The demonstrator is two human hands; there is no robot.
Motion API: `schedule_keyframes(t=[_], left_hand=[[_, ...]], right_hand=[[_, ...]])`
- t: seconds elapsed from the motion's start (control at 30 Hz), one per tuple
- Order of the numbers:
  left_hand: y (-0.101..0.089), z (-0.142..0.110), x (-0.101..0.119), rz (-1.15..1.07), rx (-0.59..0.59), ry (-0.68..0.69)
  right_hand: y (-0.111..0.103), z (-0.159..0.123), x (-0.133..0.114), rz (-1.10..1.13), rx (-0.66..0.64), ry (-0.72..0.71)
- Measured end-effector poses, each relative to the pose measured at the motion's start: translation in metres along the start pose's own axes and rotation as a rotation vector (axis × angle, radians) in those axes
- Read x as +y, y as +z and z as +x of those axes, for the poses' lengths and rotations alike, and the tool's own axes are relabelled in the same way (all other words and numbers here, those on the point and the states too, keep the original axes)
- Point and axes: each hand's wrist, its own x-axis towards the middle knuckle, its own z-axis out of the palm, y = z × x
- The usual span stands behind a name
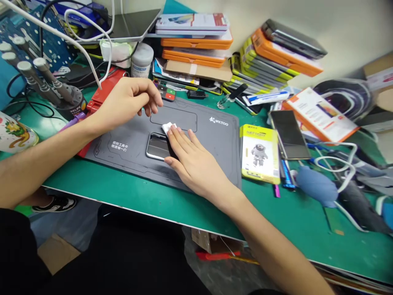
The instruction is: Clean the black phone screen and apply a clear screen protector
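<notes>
A smartphone [156, 146] with a dark, shiny screen lies face up on the grey work mat [211, 143]. My right hand [190, 157] rests over its right side and hides that part. Under the fingertips of this hand, a folded white wipe [167, 126] is pressed against the phone; only its upper edge shows. My left hand [130, 100] hovers above the mat's left part, up and left of the phone. Its fingers are loosely bent and apart, with nothing visible in them.
Right of the mat lie a yellow battery box [260, 153], another phone [290, 134] and a blue air blower [317, 186]. Stacked orange cases [196, 43] stand behind. Screwdrivers in a holder [70, 104] and a patterned cup [15, 133] are at left.
</notes>
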Motion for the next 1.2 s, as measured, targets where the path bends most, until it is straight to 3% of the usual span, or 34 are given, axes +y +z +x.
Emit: schedule_keyframes(t=[0.3, 0.6, 0.73, 0.9, 1.1, 1.2], left_hand=[[0.000, -0.002, -0.001, 0.000, 0.006, -0.017], [-0.003, 0.001, 0.000, 0.019, 0.003, -0.043], [-0.001, 0.000, 0.001, 0.018, 0.039, -0.034], [0.003, -0.002, 0.002, -0.003, 0.000, -0.047], [0.004, -0.003, 0.002, -0.008, 0.016, -0.037], [0.003, -0.002, 0.002, -0.011, 0.037, -0.032]], right_hand=[[0.003, -0.078, 0.024, -0.028, 0.047, 0.043], [-0.002, -0.048, 0.035, 0.084, 0.003, 0.027], [-0.001, -0.068, 0.023, 0.083, 0.032, 0.027], [0.002, -0.094, 0.008, 0.054, 0.027, 0.035], [0.000, -0.063, 0.033, 0.083, 0.021, 0.045], [0.001, -0.063, 0.030, 0.073, 0.029, 0.038]])
